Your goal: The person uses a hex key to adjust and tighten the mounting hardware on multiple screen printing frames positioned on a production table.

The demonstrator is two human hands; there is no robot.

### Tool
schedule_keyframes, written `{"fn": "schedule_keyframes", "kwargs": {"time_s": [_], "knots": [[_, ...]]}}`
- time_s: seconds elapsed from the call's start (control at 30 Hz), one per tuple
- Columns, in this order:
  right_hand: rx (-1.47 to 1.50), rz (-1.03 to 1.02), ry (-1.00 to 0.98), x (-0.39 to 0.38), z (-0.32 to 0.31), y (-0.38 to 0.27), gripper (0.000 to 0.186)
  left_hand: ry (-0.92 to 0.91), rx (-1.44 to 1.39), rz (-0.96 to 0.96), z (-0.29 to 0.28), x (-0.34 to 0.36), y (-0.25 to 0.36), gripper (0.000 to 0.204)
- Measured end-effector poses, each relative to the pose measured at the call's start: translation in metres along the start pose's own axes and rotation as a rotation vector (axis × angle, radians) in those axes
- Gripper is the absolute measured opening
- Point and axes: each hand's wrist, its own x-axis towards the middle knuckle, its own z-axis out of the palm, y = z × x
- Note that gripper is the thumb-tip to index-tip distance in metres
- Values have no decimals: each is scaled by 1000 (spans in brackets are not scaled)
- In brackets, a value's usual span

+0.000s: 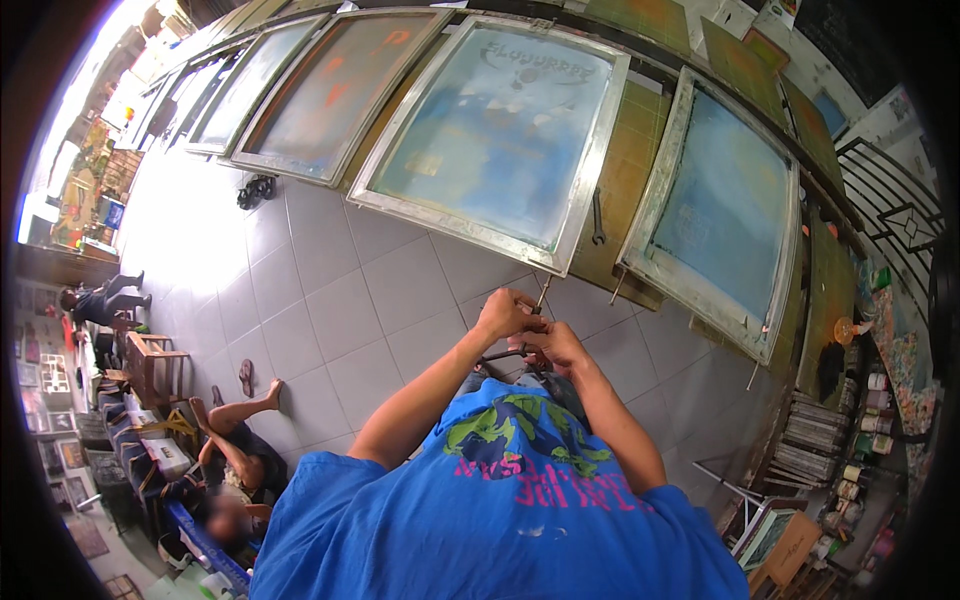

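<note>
My left hand (508,314) is closed, its fingers pinched at the lower end of a thin metal rod (543,290). That rod sticks out from the near corner of a large screen-printing frame (575,235) with a silver border and a bluish mesh. Close against the left hand, my right hand (560,347) is also closed. A dark metal bar (502,354) juts leftward from its fingers; the rest of the bar is hidden. Beyond both hands, an open-ended wrench (598,218) lies on the board between two frames.
A second bluish screen frame (728,215) stands to the right, with thin rods at its near corners. More frames, one orange-marked (335,90), run along the bench to the left. Another person (240,460) sits at lower left near a sandal (246,377). Jars (850,490) line the right side.
</note>
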Motion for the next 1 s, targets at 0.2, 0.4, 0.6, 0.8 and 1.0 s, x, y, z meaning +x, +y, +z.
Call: {"fn": "schedule_keyframes", "kwargs": {"time_s": [0.2, 0.4, 0.6, 0.8, 1.0], "knots": [[95, -102, -82, -9, -6, 2, 29, -15, -79, -62, -8, -10, 12, 39], [90, -84, -45, 6, -19, 26, 23, -160, -701, 42, 5, -9, -15, 30], [320, -119, -41, 14, 7, 36, 23, -88, -250, 3, 13, -12, -5, 29], [225, -128, -69, 16, -1, 37, 25, 158, -75, -29, 15, -21, 11, 37], [245, -238, -73, 2, 3, 34, 23, 117, -179, 39, 21, -6, 3, 37]]}}
